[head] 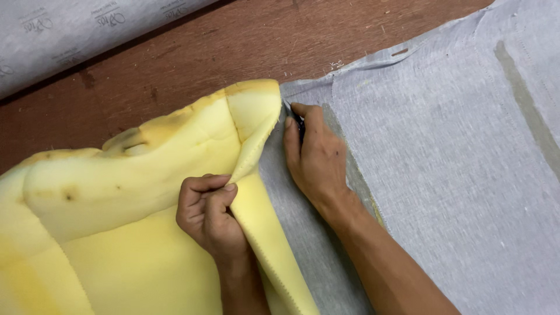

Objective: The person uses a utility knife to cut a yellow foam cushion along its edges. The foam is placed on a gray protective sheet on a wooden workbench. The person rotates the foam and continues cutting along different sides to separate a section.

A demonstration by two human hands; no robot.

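Note:
A thick yellow foam sheet [116,192] lies folded back over itself at the left. My left hand [207,213] pinches its stitched edge and holds the fold up. Grey fabric [455,151] is spread flat under and to the right of the foam. My right hand [315,154] rests on this fabric beside the foam's edge, fingers closed on a small dark tool [294,116] whose tip touches the seam near the foam's upper corner. Most of the tool is hidden by the fingers.
A brown wooden table [221,46] shows along the top. A roll of printed grey material [64,35] lies at the top left. A darker grey stripe [525,105] runs down the fabric at the right.

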